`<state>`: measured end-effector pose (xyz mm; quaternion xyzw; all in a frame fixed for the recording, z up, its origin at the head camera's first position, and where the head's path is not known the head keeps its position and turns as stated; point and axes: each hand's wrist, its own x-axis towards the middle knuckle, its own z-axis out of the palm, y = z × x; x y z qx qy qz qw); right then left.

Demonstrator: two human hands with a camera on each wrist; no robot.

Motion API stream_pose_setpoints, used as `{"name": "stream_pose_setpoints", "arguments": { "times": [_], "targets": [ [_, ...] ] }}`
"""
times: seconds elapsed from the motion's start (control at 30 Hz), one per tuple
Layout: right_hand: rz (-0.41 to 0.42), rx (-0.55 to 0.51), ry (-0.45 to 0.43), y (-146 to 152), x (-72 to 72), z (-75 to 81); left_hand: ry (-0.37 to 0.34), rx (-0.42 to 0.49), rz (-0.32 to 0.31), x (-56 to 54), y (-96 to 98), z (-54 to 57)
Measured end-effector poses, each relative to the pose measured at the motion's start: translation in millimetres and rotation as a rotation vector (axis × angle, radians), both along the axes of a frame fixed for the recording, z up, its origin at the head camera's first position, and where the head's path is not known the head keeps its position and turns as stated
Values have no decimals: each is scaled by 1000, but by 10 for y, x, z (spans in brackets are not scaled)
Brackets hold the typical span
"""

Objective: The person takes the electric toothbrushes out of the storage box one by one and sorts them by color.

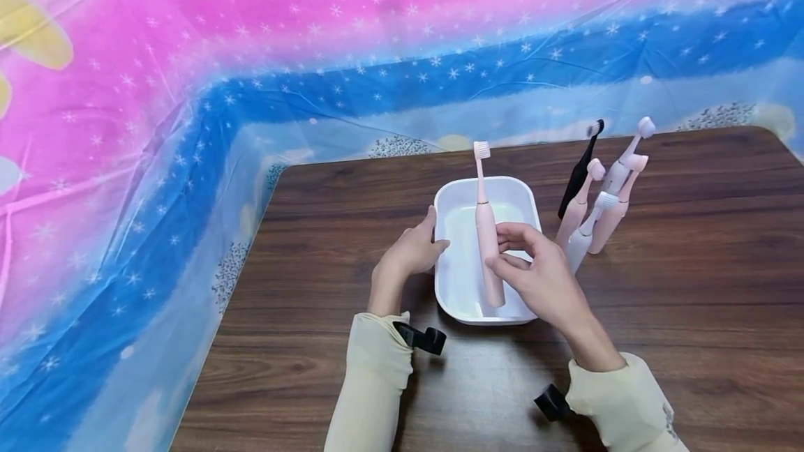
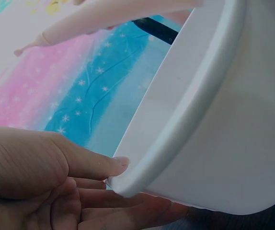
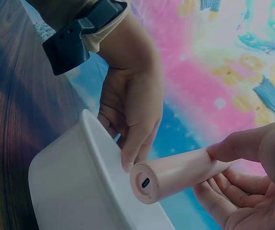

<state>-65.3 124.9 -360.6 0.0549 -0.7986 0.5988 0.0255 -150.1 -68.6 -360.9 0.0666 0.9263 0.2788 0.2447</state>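
Note:
My right hand [image 1: 546, 274] pinches a pink electric toothbrush [image 1: 488, 250] by its handle, head upward, over a white plastic basin [image 1: 441, 277]. In the right wrist view the toothbrush's round base [image 3: 144, 184] faces the camera and shows a small dark port. On the basin's left side, my left hand [image 1: 411, 250] grips the rim. The left wrist view shows its thumb [image 2: 113, 165] over the rim and the other fingers underneath, outside the wall.
Several electric toothbrushes stand upright together right of the basin: a black one [image 1: 576, 180], pink ones [image 1: 611, 222] and white ones [image 1: 579, 243]. All rest on a dark wooden table [image 1: 301, 264]. A pink and blue patterned cloth [image 1: 377, 40] hangs behind and to the left.

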Motion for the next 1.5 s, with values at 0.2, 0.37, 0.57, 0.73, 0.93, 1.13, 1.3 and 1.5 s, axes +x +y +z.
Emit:
{"name": "stream_pose_setpoints", "arguments": {
  "times": [0.2, 0.37, 0.57, 0.73, 0.93, 1.13, 1.3, 1.5],
  "targets": [
    [-1, -34, 34, 22, 69, 47, -17, 25, 7, -3, -4, 1],
    [-10, -87, 82, 38, 137, 76, -32, 24, 8, -9, -15, -2],
    [-16, -111, 150, 77, 218, 92, -51, 20, 18, -12, -29, 0],
    [-28, -103, 187, 127, 271, 78, -51, 16, 19, -4, -29, 13],
    [-59, -128, 230, 203, 336, 60, -51, 19, 19, 0, -19, 16],
    [-97, -193, 318, 328, 403, 48, -58, 29, 12, -1, -8, 13],
    [-82, -343, 412, 436, 443, 24, -65, 33, 7, 3, 6, 26],
    [-104, -426, 464, 533, 475, -6, -67, 33, 15, -5, 14, 26]
  ]
}}
